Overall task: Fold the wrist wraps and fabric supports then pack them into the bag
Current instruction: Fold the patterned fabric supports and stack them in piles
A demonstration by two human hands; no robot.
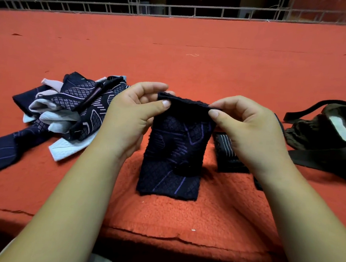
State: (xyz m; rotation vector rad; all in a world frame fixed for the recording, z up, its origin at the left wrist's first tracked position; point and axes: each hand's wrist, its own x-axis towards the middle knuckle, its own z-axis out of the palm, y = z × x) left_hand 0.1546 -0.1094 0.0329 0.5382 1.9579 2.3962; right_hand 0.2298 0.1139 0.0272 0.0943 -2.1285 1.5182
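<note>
A dark navy knitted support (174,152) with purple line patterns hangs upright in front of me, its lower edge touching the orange cloth. My left hand (134,110) pinches its top left corner between thumb and fingers. My right hand (244,127) pinches the top right corner the same way. A heap of navy and white wraps and supports (64,107) lies to the left. The dark olive bag (332,137) sits open at the right, with a pale lining showing and straps trailing.
Everything rests on an orange fleece cloth (196,59) covering the surface. A striped dark strap (227,153) lies partly hidden behind my right hand. A metal railing (179,11) runs along the far edge. The near edge of the surface drops off below my forearms.
</note>
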